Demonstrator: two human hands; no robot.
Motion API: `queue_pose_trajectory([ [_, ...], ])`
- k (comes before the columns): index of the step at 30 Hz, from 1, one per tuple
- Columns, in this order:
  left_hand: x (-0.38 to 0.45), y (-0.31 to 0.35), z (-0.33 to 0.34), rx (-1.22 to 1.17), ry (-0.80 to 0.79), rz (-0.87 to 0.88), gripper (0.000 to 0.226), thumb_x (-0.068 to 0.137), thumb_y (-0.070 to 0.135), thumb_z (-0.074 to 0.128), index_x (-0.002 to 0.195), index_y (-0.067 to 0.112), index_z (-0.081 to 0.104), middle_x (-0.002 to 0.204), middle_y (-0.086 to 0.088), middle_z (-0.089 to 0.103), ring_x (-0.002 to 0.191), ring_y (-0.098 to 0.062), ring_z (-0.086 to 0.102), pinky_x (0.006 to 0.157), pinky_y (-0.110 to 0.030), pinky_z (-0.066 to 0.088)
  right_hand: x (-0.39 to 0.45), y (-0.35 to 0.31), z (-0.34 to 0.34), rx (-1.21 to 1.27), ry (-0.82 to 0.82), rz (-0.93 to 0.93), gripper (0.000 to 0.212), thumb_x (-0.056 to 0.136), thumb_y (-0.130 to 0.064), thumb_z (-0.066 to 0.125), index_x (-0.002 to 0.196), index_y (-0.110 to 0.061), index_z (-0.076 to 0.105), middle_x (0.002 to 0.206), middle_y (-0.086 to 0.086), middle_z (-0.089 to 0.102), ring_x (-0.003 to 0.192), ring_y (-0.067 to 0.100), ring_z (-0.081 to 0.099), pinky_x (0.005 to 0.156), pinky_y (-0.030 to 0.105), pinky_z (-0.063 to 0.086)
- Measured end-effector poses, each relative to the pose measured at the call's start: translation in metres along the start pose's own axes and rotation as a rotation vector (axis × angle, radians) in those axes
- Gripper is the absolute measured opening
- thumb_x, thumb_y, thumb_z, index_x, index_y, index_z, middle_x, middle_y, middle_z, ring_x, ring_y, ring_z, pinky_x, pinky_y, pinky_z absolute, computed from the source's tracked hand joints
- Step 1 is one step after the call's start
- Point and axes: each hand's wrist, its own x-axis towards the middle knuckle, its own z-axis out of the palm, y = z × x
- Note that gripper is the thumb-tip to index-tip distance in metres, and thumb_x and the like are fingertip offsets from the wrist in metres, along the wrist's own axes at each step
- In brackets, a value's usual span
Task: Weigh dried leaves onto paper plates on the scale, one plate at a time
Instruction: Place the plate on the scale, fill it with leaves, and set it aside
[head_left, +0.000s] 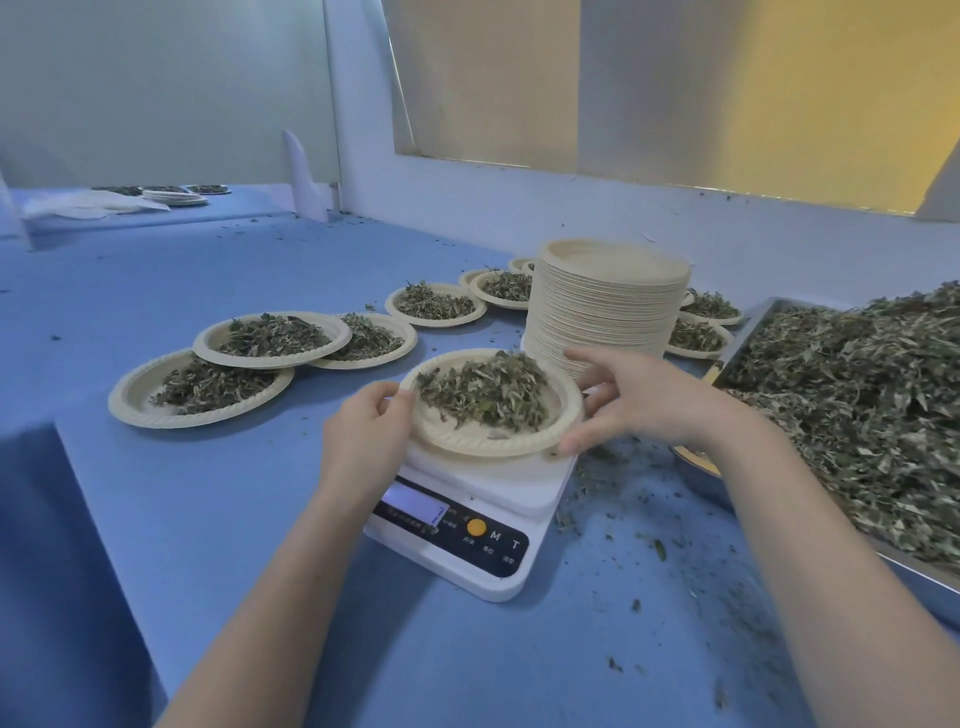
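Beige paper plate (470, 441), heaped with dried leaves (485, 389), sits on the white digital scale (470, 514) near the front of the blue table (208, 493). Both hands flank it: the left hand (363, 431) has its fingers curled onto the plate's left rim, and the right hand (639, 400) pinches the right rim, thumb at the near edge and fingers spread behind the far edge. The plate overhangs the scale's platform on its left side.

Just behind the plate, almost touching the right fingers, stands a tall stack of empty plates (605, 306). To the right, a metal tray (737, 353) piled with loose leaves (872, 405) runs off the picture's edge; crumbs litter the table between tray and scale. Filled plates (270, 340) lie in an overlapping row to the left and behind, with more filled plates (698, 332) wedged between stack and tray. Open blue tabletop lies left of the scale and in front of it, up to the table's left edge, where it drops away.
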Motion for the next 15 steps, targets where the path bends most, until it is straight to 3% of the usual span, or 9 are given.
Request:
queue_pose_trajectory([
  [4, 0.004, 0.006, -0.004, -0.249, 0.033, -0.014, 0.014, 0.095, 0.026, 0.05, 0.09, 0.021, 0.062, 0.058, 0.008, 0.063, 0.047, -0.002, 0.055, 0.057, -0.023, 0.047, 0.008, -0.006, 0.005, 0.208, 0.249, -0.054, 0.081, 0.066, -0.02, 0.086, 0.137, -0.024, 0.048, 0.087, -0.015, 0.07, 0.074, -0.005, 0.066, 0.064, 0.008, 0.049],
  [6, 0.009, 0.013, -0.006, -0.309, 0.022, -0.035, 0.009, 0.095, 0.022, 0.052, 0.091, 0.02, 0.06, 0.056, 0.006, 0.067, 0.049, -0.01, 0.063, 0.064, -0.031, 0.053, 0.017, -0.012, 0.013, 0.279, 0.362, -0.082, 0.062, 0.075, -0.008, 0.078, 0.131, -0.02, 0.055, 0.077, -0.011, 0.073, 0.074, -0.001, 0.067, 0.07, 0.01, 0.05],
  [8, 0.018, 0.021, -0.01, -0.357, 0.048, -0.073, 0.005, 0.094, 0.016, 0.052, 0.095, 0.017, 0.057, 0.06, 0.001, 0.069, 0.053, -0.018, 0.068, 0.064, -0.033, 0.056, 0.029, -0.025, 0.021, 0.306, 0.417, -0.082, 0.046, 0.082, 0.0, 0.06, 0.122, -0.023, 0.063, 0.081, 0.005, 0.074, 0.086, 0.018, 0.069, 0.088, 0.033, 0.053],
  [10, 0.03, 0.027, -0.015, -0.399, 0.086, -0.122, 0.007, 0.094, 0.011, 0.051, 0.092, 0.018, 0.053, 0.059, -0.004, 0.069, 0.053, -0.022, 0.069, 0.06, -0.032, 0.057, 0.046, -0.039, 0.025, 0.451, 0.42, -0.068, 0.031, 0.084, 0.002, 0.048, 0.093, -0.018, 0.07, 0.083, 0.012, 0.073, 0.088, 0.03, 0.068, 0.089, 0.044, 0.054],
  [12, 0.046, 0.033, -0.022, -0.436, 0.104, -0.156, 0.007, 0.093, 0.008, 0.053, 0.093, 0.015, 0.053, 0.058, -0.007, 0.068, 0.049, -0.02, 0.068, 0.05, -0.026, 0.056, 0.067, -0.052, 0.026, 0.684, 0.394, -0.024, 0.035, 0.086, 0.003, 0.049, 0.084, -0.021, 0.075, 0.077, 0.007, 0.073, 0.076, 0.023, 0.07, 0.076, 0.036, 0.059],
  [14, 0.064, 0.036, -0.026, -0.437, 0.107, -0.19, 0.01, 0.092, 0.008, 0.055, 0.102, 0.006, 0.056, 0.065, -0.01, 0.067, 0.047, -0.019, 0.067, 0.047, -0.024, 0.055, 0.094, -0.059, 0.029, 0.798, 0.354, 0.015, 0.025, 0.086, 0.004, 0.057, 0.106, -0.005, 0.071, 0.095, 0.015, 0.071, 0.077, 0.019, 0.067, 0.066, 0.026, 0.058],
  [15, 0.074, 0.037, -0.028, -0.419, 0.108, -0.208, 0.015, 0.091, 0.009, 0.056, 0.106, 0.004, 0.056, 0.066, -0.01, 0.067, 0.048, -0.019, 0.067, 0.051, -0.027, 0.058, 0.106, -0.063, 0.031, 0.823, 0.336, 0.049, 0.031, 0.086, 0.005, 0.061, 0.117, 0.002, 0.063, 0.107, 0.018, 0.067, 0.082, 0.022, 0.066, 0.063, 0.024, 0.057],
])
